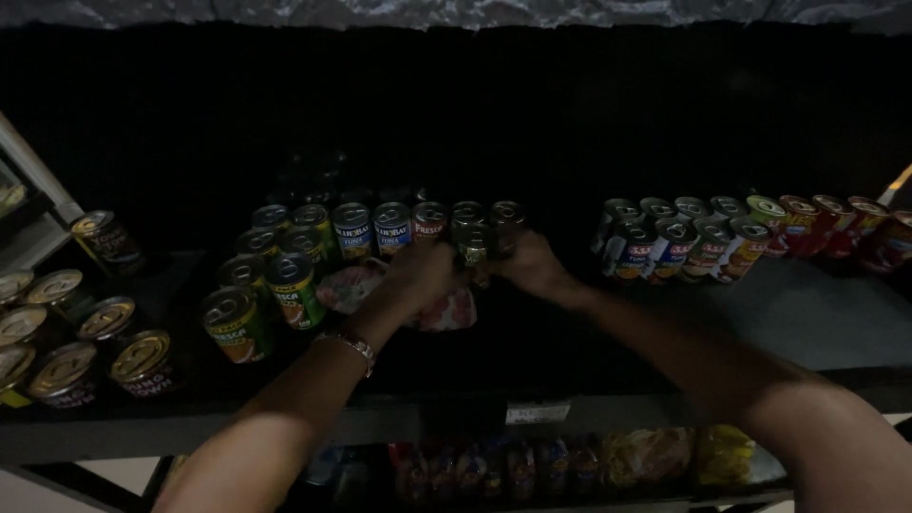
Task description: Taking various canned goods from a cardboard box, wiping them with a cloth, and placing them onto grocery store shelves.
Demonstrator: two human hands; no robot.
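The green-labelled can (472,243) sits between my two hands near the middle of the dark shelf (817,323), at the front of a row of small tins. My left hand (425,269) closes on it from the left and my right hand (528,264) from the right, fingers curled in around its sides; the light is too dim to tell how firm the grip is. I judge the step goes best with the can kept upright and both hands moving together, so it clears the neighbours.

Just behind it stand blue-labelled tins (372,228) and a red-labelled one (429,220), close enough to knock. A flat pink packet (353,285) lies under my left wrist. Green-and-orange cans (266,294) stand to the left, gold-lidded tins (66,342) farther left, and white and red cans (750,233) well apart on the right.
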